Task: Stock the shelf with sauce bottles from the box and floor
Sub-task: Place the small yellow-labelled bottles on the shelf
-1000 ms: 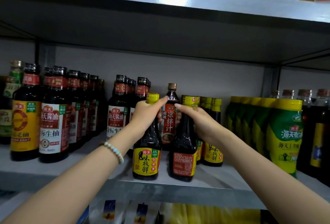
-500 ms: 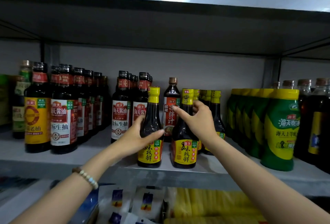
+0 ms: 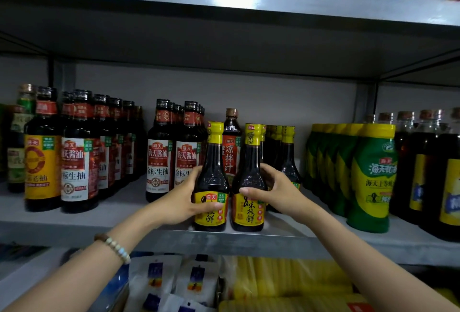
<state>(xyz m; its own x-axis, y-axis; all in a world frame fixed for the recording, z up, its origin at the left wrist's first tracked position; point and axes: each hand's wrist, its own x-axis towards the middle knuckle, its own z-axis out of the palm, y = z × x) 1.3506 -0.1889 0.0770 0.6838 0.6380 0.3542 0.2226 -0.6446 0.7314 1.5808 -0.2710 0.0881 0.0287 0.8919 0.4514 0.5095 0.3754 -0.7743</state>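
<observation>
From my head camera I see my left hand (image 3: 183, 201) wrapped round the left yellow-capped bottle (image 3: 211, 177). The thumb lies across the front of its yellow label and the fingers curl round its far side. My right hand (image 3: 282, 193) grips the right yellow-capped bottle (image 3: 249, 175) the same way, with the thumb across the front just above the label and the fingers round the back. Both bottles stand upright, side by side and just about touching, at the front edge of the grey shelf (image 3: 273, 243).

Directly behind them stands a red-labelled bottle (image 3: 230, 147). More yellow-capped bottles (image 3: 286, 152) line up behind my right hand. To the left of my hands are rows of dark soy bottles (image 3: 159, 160). To the right are green-and-yellow bottles (image 3: 369, 177). A beaded bracelet (image 3: 115, 247) sits on my left wrist. The level below the shelf holds white packets (image 3: 154, 277).
</observation>
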